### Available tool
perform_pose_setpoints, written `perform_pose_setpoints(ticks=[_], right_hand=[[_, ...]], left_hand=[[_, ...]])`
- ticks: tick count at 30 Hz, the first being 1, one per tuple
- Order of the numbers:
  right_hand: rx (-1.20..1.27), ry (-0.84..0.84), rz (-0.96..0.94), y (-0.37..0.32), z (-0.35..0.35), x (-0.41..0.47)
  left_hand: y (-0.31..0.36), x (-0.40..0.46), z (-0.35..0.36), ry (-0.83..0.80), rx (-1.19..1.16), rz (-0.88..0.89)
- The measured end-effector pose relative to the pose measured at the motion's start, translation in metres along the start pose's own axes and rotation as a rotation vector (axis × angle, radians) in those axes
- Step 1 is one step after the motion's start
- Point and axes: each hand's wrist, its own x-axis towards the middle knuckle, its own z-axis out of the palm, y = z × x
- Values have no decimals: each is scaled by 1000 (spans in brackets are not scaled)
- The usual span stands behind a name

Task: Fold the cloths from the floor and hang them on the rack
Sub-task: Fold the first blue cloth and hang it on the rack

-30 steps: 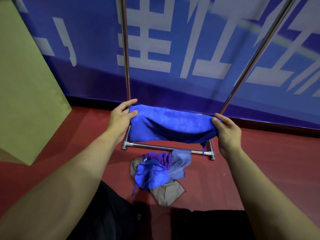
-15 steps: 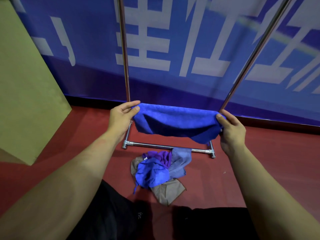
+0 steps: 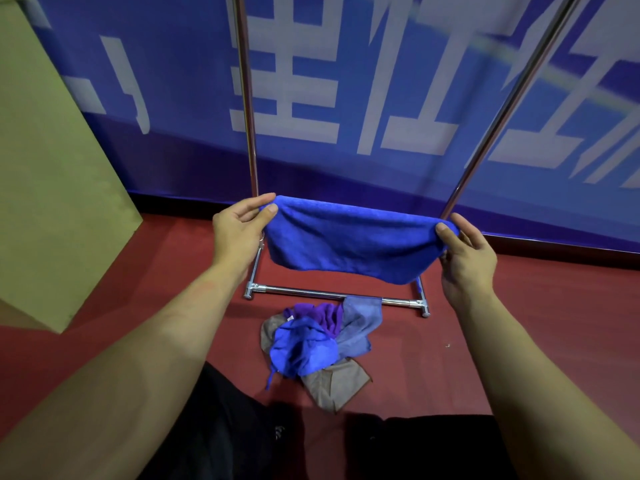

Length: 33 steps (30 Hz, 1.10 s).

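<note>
Both hands hold the blue cloth (image 3: 349,244) stretched in the air btwn the rack (image 3: 330,293) uprights. Left hand (image 3: 239,230) fingers pinch its left top corner, right hand (image 3: 465,252) fingers pinch the right. Cloth pile (image 3: 318,344) lies on red floor (image 3: 519,323), touching rack's base bar.

We hold the cloth (image 3: 349,244) stretched between our hands, left hand (image 3: 239,230) at its left end, right hand (image 3: 465,252) at its right end. It hangs in front of the rack (image 3: 322,292), between the two uprights and above the base bar. On the floor (image 3: 519,323) just before that bar lies the pile (image 3: 320,344), one piece touching the bar. Behind the rack stands the banner (image 3: 346,98). A box (image 3: 52,188) sits at far left.
</note>
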Motion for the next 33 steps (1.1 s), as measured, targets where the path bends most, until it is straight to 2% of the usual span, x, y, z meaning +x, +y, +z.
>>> perform_pose_setpoints(ticks=[11, 17, 22, 26, 30, 33], right_hand=[[-196, 57, -264, -11, 2, -7], [-224, 63, -313, -16, 0, -6], [-271, 83, -322, -13, 0, -6], [-322, 62, -296, -9, -3, -5], [-363, 37, -243, -3, -6, -4], [-351, -13, -111, 2, -10, 3]], left_hand=[[6, -2, -1, 21, -39, 38], [14, -3, 2, 31, -54, 127], [14, -5, 4, 7, 27, 169], [11, -3, -1, -68, 130, 163], [5, 0, -6, -229, 244, 137], [0, 0, -10, -355, 237, 83]])
